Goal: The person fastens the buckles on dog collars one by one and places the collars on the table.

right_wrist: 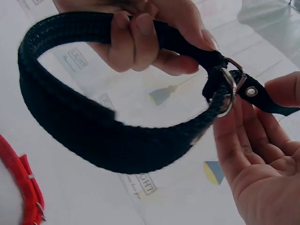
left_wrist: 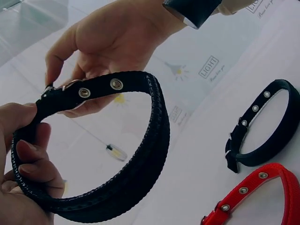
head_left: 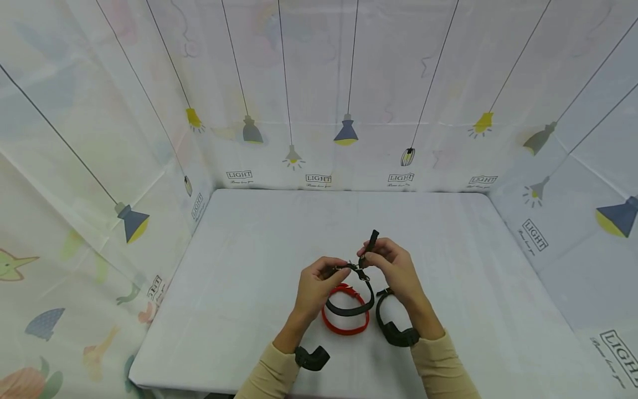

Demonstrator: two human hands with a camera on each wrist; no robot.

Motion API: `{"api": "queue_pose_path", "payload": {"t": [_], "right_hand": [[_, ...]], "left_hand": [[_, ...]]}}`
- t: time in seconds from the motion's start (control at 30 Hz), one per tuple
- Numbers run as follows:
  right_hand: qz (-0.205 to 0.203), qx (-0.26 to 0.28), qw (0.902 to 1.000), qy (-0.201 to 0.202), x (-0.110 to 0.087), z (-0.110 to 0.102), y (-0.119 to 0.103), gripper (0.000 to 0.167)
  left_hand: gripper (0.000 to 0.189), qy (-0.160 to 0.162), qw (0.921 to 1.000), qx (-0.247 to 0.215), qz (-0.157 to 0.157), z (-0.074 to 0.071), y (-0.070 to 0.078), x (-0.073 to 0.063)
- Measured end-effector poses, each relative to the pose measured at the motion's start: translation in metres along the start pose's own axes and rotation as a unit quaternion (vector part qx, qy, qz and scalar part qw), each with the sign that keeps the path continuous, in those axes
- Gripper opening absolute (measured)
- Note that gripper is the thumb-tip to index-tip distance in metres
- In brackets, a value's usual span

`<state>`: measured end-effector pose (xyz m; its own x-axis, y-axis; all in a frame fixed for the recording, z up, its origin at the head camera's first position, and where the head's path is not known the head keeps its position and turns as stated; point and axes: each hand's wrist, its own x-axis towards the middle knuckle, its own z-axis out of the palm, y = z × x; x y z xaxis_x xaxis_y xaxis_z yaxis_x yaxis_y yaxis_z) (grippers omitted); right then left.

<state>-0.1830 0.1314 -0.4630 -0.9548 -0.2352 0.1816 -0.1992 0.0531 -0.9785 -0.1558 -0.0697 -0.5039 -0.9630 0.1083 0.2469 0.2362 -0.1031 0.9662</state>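
Observation:
Raised over the table is a black dog collar (head_left: 349, 312) with metal eyelets, formed into a loop between both hands. My left hand (head_left: 315, 281) pinches the band beside the buckle, its fingers curled round the strap. In the right wrist view the buckle (right_wrist: 229, 93) and D-ring show, with the strap's free end (right_wrist: 253, 93) passing out through the metal. My right hand (head_left: 397, 271) pinches that free end, which points upward in the head view. A red collar (head_left: 346, 331) lies on the table below the held one. Another black collar (left_wrist: 262, 158) rests beside the red one, buckled.
The white-covered table (head_left: 259, 233) extends around the hands. Printed cloth walls (head_left: 319, 83) with lamp drawings stand at the back and both sides. A black wrist camera (head_left: 312, 359) sits on the left wrist, and another (head_left: 400, 336) on the right.

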Motion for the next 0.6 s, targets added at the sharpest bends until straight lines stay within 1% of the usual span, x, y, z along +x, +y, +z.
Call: {"api": "queue_pose_path", "payload": {"t": [0.1, 0.2, 0.27, 0.33, 0.4, 0.5, 0.6], "right_hand": [[0.020, 0.057, 0.9981, 0.009, -0.0020, 0.0015, 0.0031, 0.025], [0.036, 0.119, 0.9920, 0.022, -0.0039, 0.0040, 0.0057, 0.020], [0.042, 0.147, 0.9878, 0.030, -0.0048, 0.0055, 0.0068, 0.018], [0.043, 0.155, 0.9863, 0.035, -0.0053, 0.0064, 0.0082, 0.016], [0.041, 0.152, 0.9869, 0.033, -0.0057, 0.0066, 0.0095, 0.017], [0.036, 0.139, 0.9893, 0.028, -0.0064, 0.0067, 0.0104, 0.022], [0.033, 0.128, 0.9910, 0.022, -0.0076, 0.0065, 0.0099, 0.030]], "left_hand": [[0.020, 0.002, 0.9999, 0.004, 0.013, 0.0013, 0.0004, 0.0002], [0.020, 0.001, 0.9996, 0.017, 0.023, 0.0024, 0.0009, 0.0002], [0.022, -0.002, 0.9990, 0.032, 0.032, 0.0029, 0.0010, 0.0002], [0.025, -0.003, 0.9980, 0.049, 0.040, 0.0032, 0.0015, 0.0000], [0.026, -0.003, 0.9967, 0.064, 0.050, 0.0033, 0.0020, -0.0002], [0.024, -0.003, 0.9940, 0.086, 0.068, 0.0035, 0.0025, -0.0006], [0.020, -0.007, 0.9907, 0.105, 0.086, 0.0037, 0.0030, -0.0008]]}}
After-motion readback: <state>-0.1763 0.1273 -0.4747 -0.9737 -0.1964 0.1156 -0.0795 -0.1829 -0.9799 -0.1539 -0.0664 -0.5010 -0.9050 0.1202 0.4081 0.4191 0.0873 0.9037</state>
